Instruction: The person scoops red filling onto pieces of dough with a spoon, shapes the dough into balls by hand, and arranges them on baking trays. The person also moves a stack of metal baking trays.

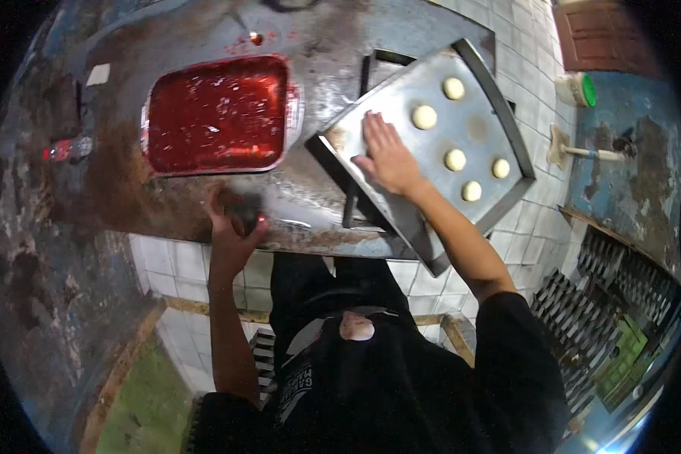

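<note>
Stiff-looking tray (pixel 473 106), best held by its rims, was touched near the bench's (pixel 129 204) right edge by the open right hand (pixel 390 160); the left hand's (pixel 231 240) grip couldn't be told.

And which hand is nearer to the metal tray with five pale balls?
Right: the right hand rests on the metal tray, left of the pale balls. The left hand is off it, farther left, near the red-filled pan.

Bench (pixel 113 193), left part: clear bottle (pixel 69 149), red-capped, on its side; pale flat square (pixel 98 74) near it. Right: white tub (pixel 573 89), green end; pale-handled tool (pixel 594 153) across worn blue surface (pixel 609 113); dark slatted stacks (pixel 571 314); white tiling (pixel 533 121) between.
</note>
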Demonstrator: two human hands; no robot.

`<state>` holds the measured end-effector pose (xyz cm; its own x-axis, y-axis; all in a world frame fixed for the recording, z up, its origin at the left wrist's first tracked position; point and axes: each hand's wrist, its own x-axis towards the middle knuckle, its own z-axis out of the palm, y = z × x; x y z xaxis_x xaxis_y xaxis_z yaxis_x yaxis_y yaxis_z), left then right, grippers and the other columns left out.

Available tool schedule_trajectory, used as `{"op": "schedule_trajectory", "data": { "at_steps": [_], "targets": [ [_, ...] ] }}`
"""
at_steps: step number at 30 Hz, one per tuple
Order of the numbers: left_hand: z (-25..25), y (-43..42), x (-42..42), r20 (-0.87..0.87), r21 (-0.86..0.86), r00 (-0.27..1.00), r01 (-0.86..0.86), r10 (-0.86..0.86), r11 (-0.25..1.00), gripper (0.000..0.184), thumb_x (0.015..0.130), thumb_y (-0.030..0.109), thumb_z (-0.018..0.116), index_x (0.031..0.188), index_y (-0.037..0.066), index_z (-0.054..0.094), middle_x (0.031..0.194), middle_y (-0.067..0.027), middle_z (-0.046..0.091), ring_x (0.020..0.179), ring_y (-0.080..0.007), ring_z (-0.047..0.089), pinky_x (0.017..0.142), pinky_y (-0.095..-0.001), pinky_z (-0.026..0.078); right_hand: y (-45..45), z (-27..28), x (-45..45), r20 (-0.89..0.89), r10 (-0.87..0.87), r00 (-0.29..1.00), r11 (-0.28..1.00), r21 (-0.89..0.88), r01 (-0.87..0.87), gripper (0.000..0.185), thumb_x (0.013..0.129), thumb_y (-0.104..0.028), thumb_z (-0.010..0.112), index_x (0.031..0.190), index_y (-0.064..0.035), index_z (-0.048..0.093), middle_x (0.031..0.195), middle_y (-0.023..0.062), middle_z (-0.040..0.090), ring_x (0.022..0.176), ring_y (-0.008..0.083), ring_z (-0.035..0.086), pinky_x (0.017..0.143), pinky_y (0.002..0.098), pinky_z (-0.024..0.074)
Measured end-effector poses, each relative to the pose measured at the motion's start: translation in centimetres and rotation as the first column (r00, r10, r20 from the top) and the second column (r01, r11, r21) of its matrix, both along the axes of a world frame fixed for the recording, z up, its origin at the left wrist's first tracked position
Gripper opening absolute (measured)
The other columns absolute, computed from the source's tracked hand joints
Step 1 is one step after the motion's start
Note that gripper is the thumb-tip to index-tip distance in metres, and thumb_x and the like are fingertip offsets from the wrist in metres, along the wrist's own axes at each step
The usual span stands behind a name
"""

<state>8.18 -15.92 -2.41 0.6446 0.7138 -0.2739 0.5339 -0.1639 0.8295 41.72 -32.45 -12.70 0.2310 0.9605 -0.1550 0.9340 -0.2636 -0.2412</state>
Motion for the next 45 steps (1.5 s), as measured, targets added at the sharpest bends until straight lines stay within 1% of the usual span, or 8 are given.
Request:
{"op": "schedule_trajectory", "data": {
  "at_steps": [2,7,15,18,26,32,40,45],
  "targets": [
    [-2.0,0.3,-5.8,0.031,-0.071,0.982,-0.186,0.188,0.98,0.102,0.076,0.004,0.086,0.155,0.014,0.023,0.126,-0.0083,0.052,0.067,-0.0088,0.042,0.062,-0.0248,0.043,0.6,-1.3,1.2,-0.479,-0.194,0.856,0.961,0.08,0.263,0.069,0.108,-0.042,0.043,0.158,0.0038,0.03,0.166,0.0249,0.025,0.154,0.0372,0.026,0.125,0.0438,0.025],
    [-1.2,2.5,-13.3,-0.083,-0.175,0.943,-0.332,0.322,0.927,0.095,0.081,0.004,0.083,0.153,0.017,0.023,0.122,-0.0072,0.054,0.067,-0.0079,0.043,0.061,-0.0247,0.041,4.0,8.3,-12.1,-0.642,-0.168,0.748,0.9,0.21,0.382,0.024,0.096,-0.023,0.068,0.106,-0.0017,0.066,0.098,0.0178,0.066,0.094,0.0391,0.066,0.082,0.0468,0.0533],
    [1.0,9.3,-16.1,0.054,-0.136,0.941,-0.326,0.335,0.936,0.082,0.084,0.004,0.081,0.149,0.012,0.031,0.111,-0.0032,0.054,0.063,-0.0056,0.038,0.058,-0.0211,0.037,4.5,-3.3,-24.9,-0.199,0.015,0.98,0.998,0.064,-0.003,0.023,0.09,-0.018,0.066,0.107,-0.0033,0.061,0.103,0.0174,0.065,0.1,0.0371,0.065,0.084,0.0455,0.0539],
    [0.7,11.1,-18.3,0.04,-0.137,0.937,-0.339,0.347,0.931,0.079,0.084,0.003,0.08,0.147,0.01,0.032,0.109,-0.0027,0.054,0.062,-0.0052,0.037,0.057,-0.0208,0.035,9.3,1.0,-22.9,-0.711,-0.199,0.674,0.959,-0.002,0.282,0.014,0.099,-0.013,0.059,0.11,-0.0034,0.059,0.093,0.025,0.069,0.089,0.0465,0.068,0.076,0.0521,0.0535],
    [1.1,11.9,-19.3,0.042,-0.092,0.942,-0.327,0.332,0.94,0.077,0.084,-0.001,0.078,0.146,0.009,0.033,0.106,-0.0039,0.055,0.061,-0.0048,0.037,0.056,-0.0199,0.033,21.0,-1.5,-17.3,-0.472,-0.468,0.747,0.838,0.031,0.545,0.019,0.102,-0.019,0.061,0.105,-0.001,0.061,0.097,0.0259,0.072,0.096,0.0477,0.068,0.079,0.0509,0.054],
    [1.0,10.3,-18.8,0.113,-0.133,0.932,-0.33,0.345,0.934,0.075,0.083,-0.003,0.078,0.144,0.009,0.035,0.109,-0.0044,0.056,0.063,-0.0048,0.039,0.056,-0.0198,0.033,14.9,4.9,-16.8,-0.861,-0.332,0.386,0.808,-0.048,0.588,0.025,0.107,-0.024,0.058,0.106,0.0008,0.057,0.082,0.0055,0.065,0.077,0.012,0.061,0.075,0.0308,0.0515],
    [-0.5,5.7,-15.0,0.089,-0.065,0.974,-0.202,0.207,0.977,0.072,0.086,-0.002,0.077,0.144,0.01,0.037,0.103,-0.0029,0.055,0.072,-0.0059,0.041,0.064,-0.0201,0.037,-7.4,6.1,-8.7,-0.717,-0.584,0.38,0.289,0.254,0.923,0.028,0.105,-0.026,0.059,0.103,0.0011,0.067,0.085,0.009,0.068,0.078,0.0158,0.061,0.074,0.0331,0.05],
    [-0.4,1.8,-10.7,0.181,-0.106,0.977,-0.093,0.112,0.99,0.07,0.09,-0.006,0.073,0.145,0.009,0.034,0.099,-0.0011,0.052,0.072,-0.0043,0.038,0.069,-0.0193,0.037,-12.7,1.2,-1.3,-0.347,-0.844,0.408,0.386,0.133,0.913,0.037,0.103,-0.032,0.057,0.104,0.0042,0.066,0.092,0.0288,0.07,0.089,0.0455,0.068,0.079,0.0479,0.052]
  ]
}}
